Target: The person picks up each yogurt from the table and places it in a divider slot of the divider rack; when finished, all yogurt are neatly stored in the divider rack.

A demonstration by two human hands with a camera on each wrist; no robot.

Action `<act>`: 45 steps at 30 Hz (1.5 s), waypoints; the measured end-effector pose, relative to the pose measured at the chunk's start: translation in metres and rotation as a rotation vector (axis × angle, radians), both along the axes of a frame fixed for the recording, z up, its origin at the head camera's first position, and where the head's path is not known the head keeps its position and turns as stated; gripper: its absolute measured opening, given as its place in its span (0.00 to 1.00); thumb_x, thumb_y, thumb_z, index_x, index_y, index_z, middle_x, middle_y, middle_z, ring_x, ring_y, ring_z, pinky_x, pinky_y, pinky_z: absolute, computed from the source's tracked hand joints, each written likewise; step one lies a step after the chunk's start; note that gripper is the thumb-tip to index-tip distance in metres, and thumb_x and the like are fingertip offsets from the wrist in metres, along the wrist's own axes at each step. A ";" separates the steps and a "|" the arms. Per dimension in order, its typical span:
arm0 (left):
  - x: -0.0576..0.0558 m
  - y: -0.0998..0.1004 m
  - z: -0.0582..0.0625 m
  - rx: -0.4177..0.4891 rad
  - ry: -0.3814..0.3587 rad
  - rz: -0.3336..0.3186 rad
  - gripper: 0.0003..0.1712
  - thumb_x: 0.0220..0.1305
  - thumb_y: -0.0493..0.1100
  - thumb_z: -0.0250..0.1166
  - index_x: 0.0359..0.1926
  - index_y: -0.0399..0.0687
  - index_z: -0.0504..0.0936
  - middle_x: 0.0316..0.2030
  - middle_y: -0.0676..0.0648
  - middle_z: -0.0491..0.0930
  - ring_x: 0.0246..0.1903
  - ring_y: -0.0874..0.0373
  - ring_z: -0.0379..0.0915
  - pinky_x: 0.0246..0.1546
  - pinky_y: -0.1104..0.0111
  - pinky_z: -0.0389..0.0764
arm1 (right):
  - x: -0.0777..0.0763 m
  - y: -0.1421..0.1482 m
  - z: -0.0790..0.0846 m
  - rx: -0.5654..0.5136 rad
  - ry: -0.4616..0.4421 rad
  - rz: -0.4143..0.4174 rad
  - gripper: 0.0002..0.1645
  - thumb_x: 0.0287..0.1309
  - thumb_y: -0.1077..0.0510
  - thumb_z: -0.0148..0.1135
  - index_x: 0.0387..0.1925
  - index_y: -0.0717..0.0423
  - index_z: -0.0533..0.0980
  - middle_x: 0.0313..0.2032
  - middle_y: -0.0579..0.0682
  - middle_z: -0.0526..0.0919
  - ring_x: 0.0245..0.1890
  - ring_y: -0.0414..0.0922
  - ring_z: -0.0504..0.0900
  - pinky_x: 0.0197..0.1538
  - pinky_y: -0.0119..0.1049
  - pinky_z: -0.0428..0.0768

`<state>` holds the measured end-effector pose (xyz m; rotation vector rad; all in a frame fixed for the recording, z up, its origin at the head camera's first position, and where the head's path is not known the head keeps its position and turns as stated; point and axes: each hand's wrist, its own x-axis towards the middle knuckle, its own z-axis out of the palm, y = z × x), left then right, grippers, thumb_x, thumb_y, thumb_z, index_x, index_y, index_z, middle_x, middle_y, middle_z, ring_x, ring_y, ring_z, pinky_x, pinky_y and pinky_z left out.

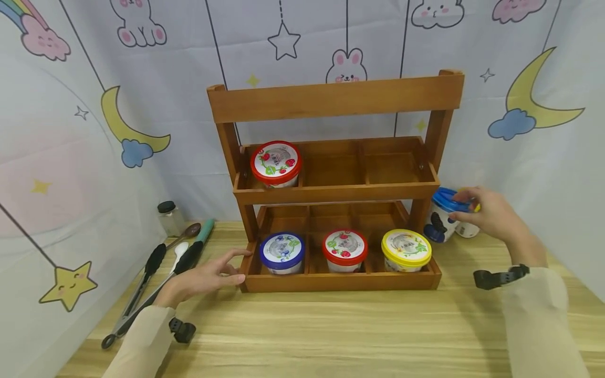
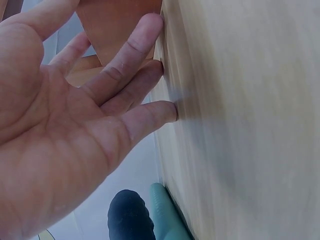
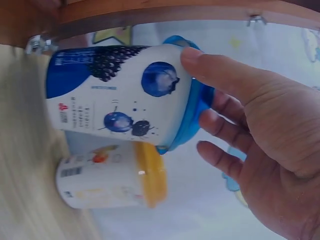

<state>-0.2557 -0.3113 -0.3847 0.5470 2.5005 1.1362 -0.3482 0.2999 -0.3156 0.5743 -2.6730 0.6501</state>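
At the right end of a two-tier wooden rack, my right hand grips a white cup with a blue lid by its lid, thumb at the rim and fingers across the far side. Blueberries and a blackberry are printed on the cup. Beside it stands a similar cup with a yellow lid, partly hidden in the head view. My left hand has its fingers extended, fingertips at the left side of the rack's lower tier. In the left wrist view its palm holds nothing.
The lower tier bears a blue-lidded tub, a red-lidded tub and a yellow-lidded tub. Another red-lidded tub sits in the upper tier's left compartment. Left of the rack lie tongs, a spoon and a black-capped jar.
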 end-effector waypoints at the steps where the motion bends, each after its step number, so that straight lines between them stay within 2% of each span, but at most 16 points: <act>1: 0.000 0.000 0.000 0.000 0.000 -0.001 0.38 0.74 0.51 0.60 0.76 0.48 0.53 0.49 0.41 0.80 0.52 0.45 0.76 0.53 0.42 0.73 | 0.002 0.000 0.002 0.003 -0.012 -0.003 0.25 0.57 0.57 0.74 0.50 0.69 0.77 0.44 0.65 0.79 0.40 0.56 0.75 0.31 0.38 0.72; 9: 0.000 -0.001 -0.001 -0.001 0.007 0.006 0.38 0.73 0.51 0.60 0.76 0.48 0.54 0.49 0.42 0.82 0.52 0.46 0.76 0.54 0.42 0.72 | 0.015 -0.003 0.021 0.015 -0.044 -0.008 0.26 0.59 0.55 0.73 0.51 0.69 0.77 0.43 0.62 0.78 0.40 0.55 0.73 0.31 0.36 0.73; 16: 0.001 -0.001 -0.001 0.008 -0.006 0.006 0.38 0.74 0.51 0.60 0.76 0.49 0.53 0.51 0.40 0.80 0.54 0.44 0.75 0.55 0.40 0.71 | 0.030 -0.005 0.037 0.035 -0.005 -0.017 0.26 0.58 0.55 0.74 0.51 0.68 0.77 0.44 0.63 0.78 0.40 0.56 0.72 0.31 0.35 0.72; 22: 0.002 -0.002 0.001 0.008 -0.002 0.000 0.38 0.74 0.50 0.60 0.77 0.49 0.53 0.50 0.41 0.81 0.54 0.43 0.75 0.54 0.41 0.72 | 0.047 -0.008 0.050 0.056 0.086 -0.009 0.23 0.55 0.58 0.76 0.48 0.67 0.79 0.41 0.60 0.78 0.37 0.53 0.72 0.29 0.33 0.70; 28: 0.002 -0.003 0.002 0.000 0.006 -0.004 0.38 0.74 0.50 0.60 0.76 0.49 0.53 0.47 0.43 0.83 0.53 0.45 0.76 0.54 0.42 0.73 | 0.063 -0.015 0.062 0.093 0.160 -0.044 0.23 0.54 0.59 0.76 0.47 0.65 0.79 0.40 0.57 0.76 0.37 0.53 0.71 0.27 0.32 0.69; 37: 0.000 -0.002 0.001 0.013 -0.003 -0.006 0.38 0.74 0.50 0.60 0.76 0.49 0.53 0.48 0.41 0.81 0.51 0.46 0.76 0.53 0.43 0.73 | 0.091 -0.022 0.075 0.073 0.371 -0.041 0.24 0.42 0.66 0.81 0.43 0.64 0.81 0.37 0.55 0.76 0.35 0.49 0.69 0.32 0.20 0.61; 45: 0.000 -0.001 0.000 0.007 0.000 -0.003 0.38 0.74 0.50 0.60 0.77 0.49 0.53 0.50 0.41 0.80 0.52 0.46 0.75 0.53 0.43 0.73 | 0.110 -0.036 0.085 0.078 0.534 0.001 0.30 0.32 0.70 0.83 0.43 0.64 0.81 0.37 0.55 0.78 0.35 0.48 0.72 0.37 0.15 0.62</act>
